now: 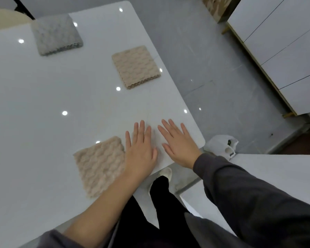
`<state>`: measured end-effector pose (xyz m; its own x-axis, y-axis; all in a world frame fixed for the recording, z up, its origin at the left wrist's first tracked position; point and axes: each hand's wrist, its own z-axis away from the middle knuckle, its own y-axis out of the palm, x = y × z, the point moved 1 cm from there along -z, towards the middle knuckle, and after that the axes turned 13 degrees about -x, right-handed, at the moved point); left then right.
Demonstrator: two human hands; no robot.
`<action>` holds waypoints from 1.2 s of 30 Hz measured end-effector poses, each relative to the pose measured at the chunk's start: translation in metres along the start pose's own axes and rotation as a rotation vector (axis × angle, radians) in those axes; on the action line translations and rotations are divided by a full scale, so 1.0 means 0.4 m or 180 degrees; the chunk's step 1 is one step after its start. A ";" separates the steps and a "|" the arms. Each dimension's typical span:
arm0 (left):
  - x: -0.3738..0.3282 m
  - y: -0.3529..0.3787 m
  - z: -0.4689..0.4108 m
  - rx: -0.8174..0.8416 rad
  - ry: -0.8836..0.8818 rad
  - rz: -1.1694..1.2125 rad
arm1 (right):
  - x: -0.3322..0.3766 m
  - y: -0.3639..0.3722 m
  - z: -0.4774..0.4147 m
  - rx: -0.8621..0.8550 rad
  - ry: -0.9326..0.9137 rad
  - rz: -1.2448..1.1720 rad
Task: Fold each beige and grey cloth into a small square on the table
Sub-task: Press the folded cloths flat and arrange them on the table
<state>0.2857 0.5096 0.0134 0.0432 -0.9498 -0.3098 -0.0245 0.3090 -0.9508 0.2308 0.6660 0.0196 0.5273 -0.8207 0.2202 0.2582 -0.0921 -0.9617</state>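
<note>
Three folded cloths lie on the glossy white table [43, 108]. A grey square cloth [55, 34] sits at the far left. A beige square cloth [135, 66] lies near the table's right edge. A second beige cloth [98, 165] lies folded near the front edge. My left hand [140, 149] lies flat, fingers straight, on the bare table just right of this near beige cloth, its outer edge beside the cloth. My right hand [177, 144] lies flat on the table near the front right corner, holding nothing.
A white plastic bag [220, 144] lies on the grey floor beyond the table's corner. A white cabinet [284, 56] stands at the right, and another white surface [279, 169] is at the lower right. My legs and a shoe [166, 173] show below the table edge.
</note>
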 end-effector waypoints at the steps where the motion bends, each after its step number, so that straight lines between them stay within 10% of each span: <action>1: -0.015 0.004 -0.005 -0.0034 -0.0107 0.0030 | -0.019 -0.007 0.000 0.0026 -0.0026 -0.0014; 20: -0.135 0.066 -0.246 -0.0106 -0.1058 0.0225 | -0.287 -0.108 -0.274 0.0009 -0.0692 -0.0077; 36: -0.309 0.180 -0.502 -0.1416 -0.3473 0.0629 | -0.432 -0.185 -0.728 0.0321 -0.2594 -0.0395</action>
<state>0.0780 0.6396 -0.0147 0.8201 -0.2786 -0.4998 -0.4606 0.1969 -0.8655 -0.1152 0.6504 0.0050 0.9014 -0.1386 0.4101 0.4038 -0.0723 -0.9120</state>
